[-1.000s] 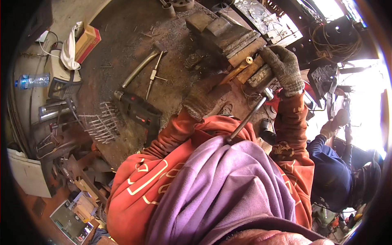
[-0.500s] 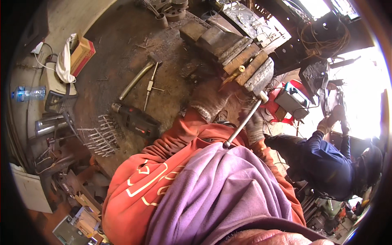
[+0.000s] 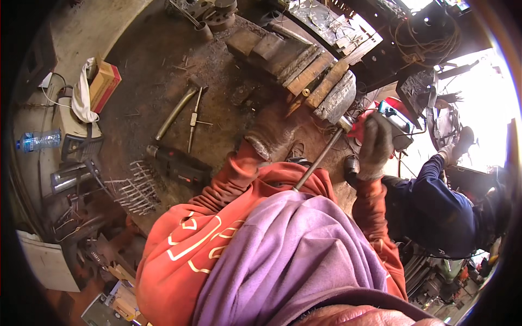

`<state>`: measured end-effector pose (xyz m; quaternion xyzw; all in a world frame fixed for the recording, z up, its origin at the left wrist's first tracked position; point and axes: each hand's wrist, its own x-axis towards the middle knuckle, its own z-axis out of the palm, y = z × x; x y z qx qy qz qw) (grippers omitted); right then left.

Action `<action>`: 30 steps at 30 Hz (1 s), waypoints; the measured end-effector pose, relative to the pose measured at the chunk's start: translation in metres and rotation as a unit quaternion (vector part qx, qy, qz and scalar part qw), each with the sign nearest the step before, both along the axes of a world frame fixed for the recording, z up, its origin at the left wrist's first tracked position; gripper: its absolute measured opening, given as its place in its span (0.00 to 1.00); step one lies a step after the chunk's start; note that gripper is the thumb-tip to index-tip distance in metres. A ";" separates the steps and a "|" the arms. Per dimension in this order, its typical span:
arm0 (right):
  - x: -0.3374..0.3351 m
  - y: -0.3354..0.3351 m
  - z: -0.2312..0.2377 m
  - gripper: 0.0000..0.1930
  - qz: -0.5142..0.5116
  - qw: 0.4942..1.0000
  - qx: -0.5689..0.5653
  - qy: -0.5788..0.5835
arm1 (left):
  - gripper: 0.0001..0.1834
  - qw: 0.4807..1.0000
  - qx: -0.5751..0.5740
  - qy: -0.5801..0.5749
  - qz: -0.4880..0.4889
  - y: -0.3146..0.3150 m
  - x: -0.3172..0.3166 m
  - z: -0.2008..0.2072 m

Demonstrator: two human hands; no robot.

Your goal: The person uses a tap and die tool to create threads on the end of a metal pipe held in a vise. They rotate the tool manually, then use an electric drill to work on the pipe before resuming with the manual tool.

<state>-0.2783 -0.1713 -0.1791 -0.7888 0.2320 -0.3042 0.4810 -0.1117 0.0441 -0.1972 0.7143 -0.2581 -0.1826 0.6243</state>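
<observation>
A bench vise (image 3: 338,96) has two wooden blocks (image 3: 327,82) lining its jaws. Between the blocks sits a small brass-coloured piece (image 3: 306,92) with a round, holed end and a narrow tip pointing toward me. My left hand (image 3: 274,127), in a dark, dirty glove, is beside that tip; blur and shadow hide its fingers and whether they grip it. The vise's long metal handle bar (image 3: 321,155) slants down toward my clothing. My gloved right hand (image 3: 376,142) is raised right of the bar, apart from it, fingers extended and holding nothing visible.
On the workbench lie a hammer (image 3: 176,111), a tap wrench (image 3: 193,120), a power drill (image 3: 179,164) and a welded rod grid (image 3: 136,190). A cardboard box (image 3: 104,86) and a water bottle (image 3: 41,140) are at the left. A co-worker (image 3: 435,209) in dark blue is at my right.
My right hand has moved up and right, away from beside the vise bar. The bar's lower knob no longer shows. My left hand stays near the brass-coloured piece.
</observation>
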 end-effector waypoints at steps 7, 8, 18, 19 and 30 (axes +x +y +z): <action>0.134 -0.005 0.075 0.32 0.156 0.966 -0.123 0.168 | 0.16 0.971 -0.182 0.152 -0.009 0.006 -0.006 0.022; 0.136 -0.003 0.075 0.30 0.153 0.967 -0.116 0.164 | 0.16 0.945 -0.223 0.241 -0.005 0.008 -0.005 0.018; 0.134 0.011 0.072 0.28 0.116 0.974 -0.134 0.141 | 0.22 0.941 0.024 -0.331 0.066 0.006 -0.001 0.015; 0.134 0.011 0.072 0.28 0.117 0.974 -0.135 0.140 | 0.22 0.929 0.020 -0.361 0.079 0.004 0.001 0.014; 0.010 0.013 -0.032 0.13 -0.016 0.997 -0.080 0.010 | 0.10 0.990 -0.083 -0.035 0.112 -0.009 0.002 0.030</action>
